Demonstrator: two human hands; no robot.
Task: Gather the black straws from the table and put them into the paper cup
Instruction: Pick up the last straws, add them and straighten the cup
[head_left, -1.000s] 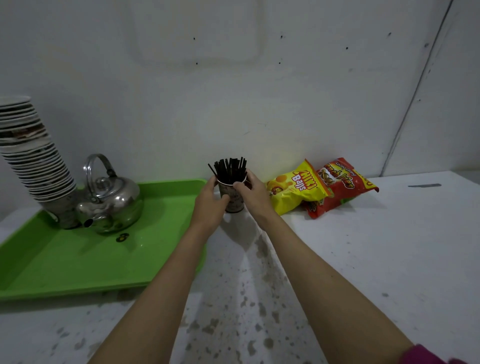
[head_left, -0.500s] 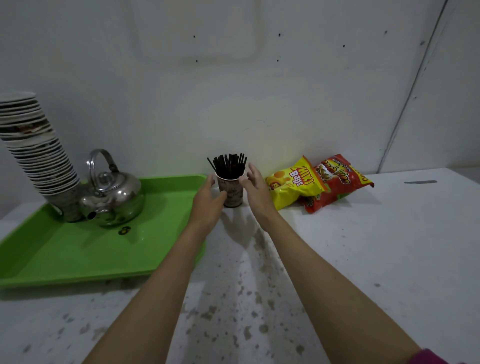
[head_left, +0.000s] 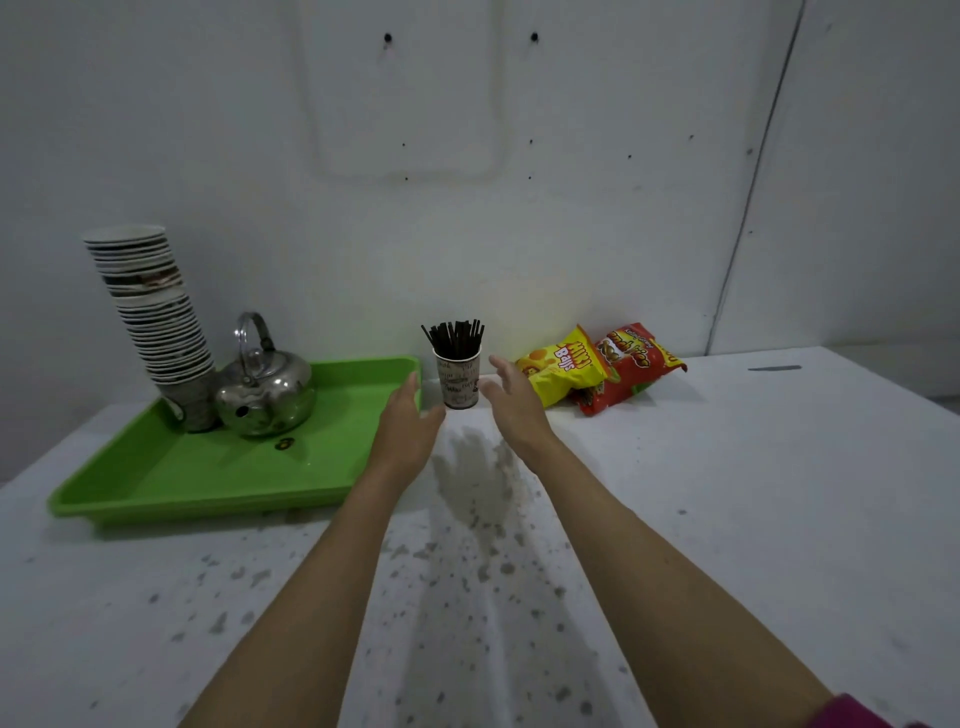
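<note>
A printed paper cup (head_left: 458, 380) stands upright on the white table near the back wall. A bunch of black straws (head_left: 454, 339) sticks out of its top. My left hand (head_left: 409, 426) hovers just left of and nearer than the cup, fingers apart, holding nothing. On the cup's right, my right hand (head_left: 511, 400) is a small gap away with its fingers spread and empty. Neither hand touches the cup.
A green tray (head_left: 208, 473) lies to the left, holding a steel kettle (head_left: 265, 387) and a tall leaning stack of cups (head_left: 150, 317). A yellow snack bag (head_left: 563, 369) and a red snack bag (head_left: 626, 369) lie right of the cup. The table (head_left: 727, 519) is stained in front.
Both hands have let go of the cup and drawn back towards me, opening as they went. The cup with the straws stays standing in place.
</note>
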